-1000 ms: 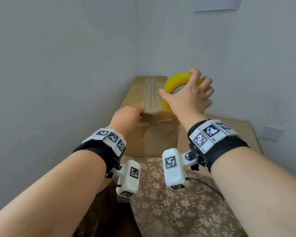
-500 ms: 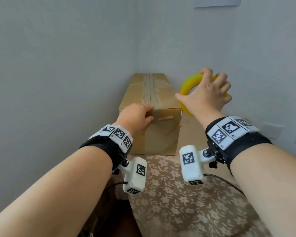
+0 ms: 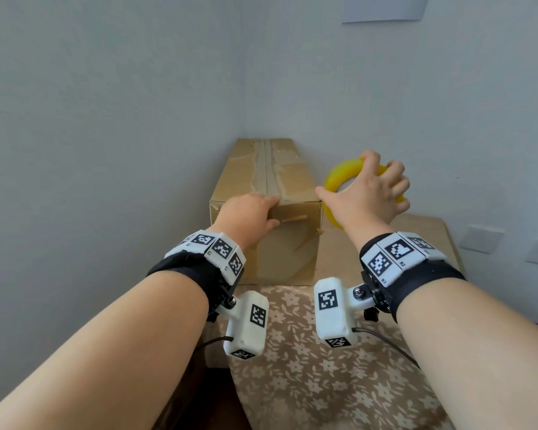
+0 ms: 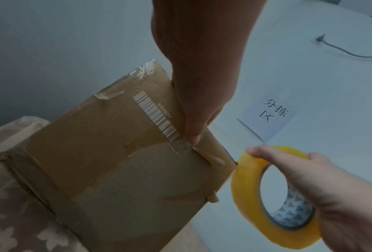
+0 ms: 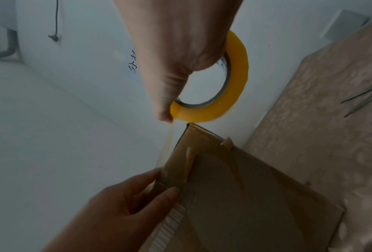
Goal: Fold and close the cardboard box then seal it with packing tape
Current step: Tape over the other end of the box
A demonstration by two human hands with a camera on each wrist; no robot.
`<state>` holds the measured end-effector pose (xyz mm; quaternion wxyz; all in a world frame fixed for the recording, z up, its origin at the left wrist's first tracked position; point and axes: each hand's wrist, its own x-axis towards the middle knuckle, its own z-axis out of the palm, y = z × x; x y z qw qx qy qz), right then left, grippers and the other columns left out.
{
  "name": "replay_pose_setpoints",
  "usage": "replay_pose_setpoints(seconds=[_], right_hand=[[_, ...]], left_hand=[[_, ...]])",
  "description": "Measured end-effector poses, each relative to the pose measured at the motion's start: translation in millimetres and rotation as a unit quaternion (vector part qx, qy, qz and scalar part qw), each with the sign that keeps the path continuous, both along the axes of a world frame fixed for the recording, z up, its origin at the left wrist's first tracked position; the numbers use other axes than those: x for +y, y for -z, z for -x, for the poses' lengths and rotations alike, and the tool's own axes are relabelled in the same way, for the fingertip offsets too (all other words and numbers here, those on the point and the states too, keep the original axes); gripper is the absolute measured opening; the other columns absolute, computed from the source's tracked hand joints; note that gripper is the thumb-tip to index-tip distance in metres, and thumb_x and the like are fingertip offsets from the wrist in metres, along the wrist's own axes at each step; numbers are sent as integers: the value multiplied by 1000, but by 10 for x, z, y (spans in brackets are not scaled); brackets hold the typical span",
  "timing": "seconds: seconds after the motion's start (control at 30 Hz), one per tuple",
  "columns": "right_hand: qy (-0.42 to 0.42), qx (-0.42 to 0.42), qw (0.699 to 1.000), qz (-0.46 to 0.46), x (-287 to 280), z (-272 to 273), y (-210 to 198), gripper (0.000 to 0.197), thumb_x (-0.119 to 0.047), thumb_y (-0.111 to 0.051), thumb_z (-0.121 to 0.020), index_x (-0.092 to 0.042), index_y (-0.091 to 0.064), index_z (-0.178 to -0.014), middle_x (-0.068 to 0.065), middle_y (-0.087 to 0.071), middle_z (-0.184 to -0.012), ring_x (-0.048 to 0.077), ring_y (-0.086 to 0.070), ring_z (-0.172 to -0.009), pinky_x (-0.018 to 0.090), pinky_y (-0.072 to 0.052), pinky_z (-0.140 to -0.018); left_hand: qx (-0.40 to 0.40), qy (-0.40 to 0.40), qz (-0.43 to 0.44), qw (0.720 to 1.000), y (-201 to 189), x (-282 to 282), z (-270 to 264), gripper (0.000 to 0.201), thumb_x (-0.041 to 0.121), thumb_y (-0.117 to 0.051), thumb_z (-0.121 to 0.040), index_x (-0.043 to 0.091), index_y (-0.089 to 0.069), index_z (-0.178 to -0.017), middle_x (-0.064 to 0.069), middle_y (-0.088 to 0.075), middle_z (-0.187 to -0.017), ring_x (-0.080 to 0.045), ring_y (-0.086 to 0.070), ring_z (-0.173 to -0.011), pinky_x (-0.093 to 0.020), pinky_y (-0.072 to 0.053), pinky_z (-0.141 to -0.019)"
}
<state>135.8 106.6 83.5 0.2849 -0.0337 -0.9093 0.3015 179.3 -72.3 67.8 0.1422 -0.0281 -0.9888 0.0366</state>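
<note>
While the left hand is pressed flat on the box edge, the tape roll, gripped by the right hand, has been drawn off sideways, so a strip is stretched for sealing.

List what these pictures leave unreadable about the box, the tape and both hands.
- Head view: left hand covers the near top edge of the cardboard box.
- Head view: right hand hides most of the tape roll.
- Left wrist view: box barcode too blurred.
</note>
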Motion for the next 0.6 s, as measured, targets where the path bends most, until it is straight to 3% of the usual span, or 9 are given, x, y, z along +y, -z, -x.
replay_pose_setpoints(seconds=[0.1,0.2,0.3,0.37,0.47,0.53,0.6], right_hand=[[-5,-2,1000,17,12,-18,1,79,-61,-69,-64,-28,-36,-127,11,-29,-136,36,-30,-122,50,-33,-94],[-15,0,998,61,40,-3,-39,65,-63,-62,-70,-30,-42,-122,8,-32,-133,34,-32,-121,50,-32,-95],[-16,4,992,121,95,30,-77,67,-66,-65,-67,-27,-45,-118,4,-37,-129,32,-36,-119,49,-35,-93],[-12,1,991,133,135,39,-71,78,-70,-66,-63,-23,-43,-120,5,-38,-128,30,-36,-120,49,-35,-93],[-31,-17,991,132,163,39,-58,84,-72,-67,-61,-21,-41,-123,8,-38,-128,32,-35,-120,51,-38,-93],[-49,-28,989,139,180,40,-54,84,-71,-69,-61,-22,-39,-123,8,-37,-128,33,-36,-120,52,-41,-93],[-55,-38,989,134,201,47,-72,82,-69,-69,-63,-22,-38,-123,8,-39,-126,34,-39,-119,53,-43,-92]], left_hand=[[-16,-13,3,1000,-33,31,30,42,42,-48,-93,20,-47,-129,-3,-60,-118,-25,-59,-103,-40,-52,-82],[-16,-5,-4,1000,-62,63,42,29,38,-48,-94,15,-52,-110,-3,-61,-105,-23,-59,-92,-36,-49,-74],[-6,6,-11,1000,-57,69,42,22,35,-48,-95,14,-50,-101,-4,-61,-102,-24,-58,-88,-34,-46,-70],[-2,7,10,1000,-64,82,48,28,39,-46,-95,15,-49,-110,-4,-62,-108,-25,-60,-92,-34,-45,-69],[-9,12,44,999,-45,159,63,51,46,-43,-95,26,-33,-141,5,-47,-140,-24,-56,-113,-37,-50,-83],[-14,13,49,999,-29,229,76,61,49,-41,-95,30,-19,-148,11,-30,-152,-24,-50,-123,-38,-47,-90],[-13,12,47,999,-17,271,96,63,51,-41,-94,32,-15,-149,12,-25,-154,-24,-47,-126,-39,-46,-93]])
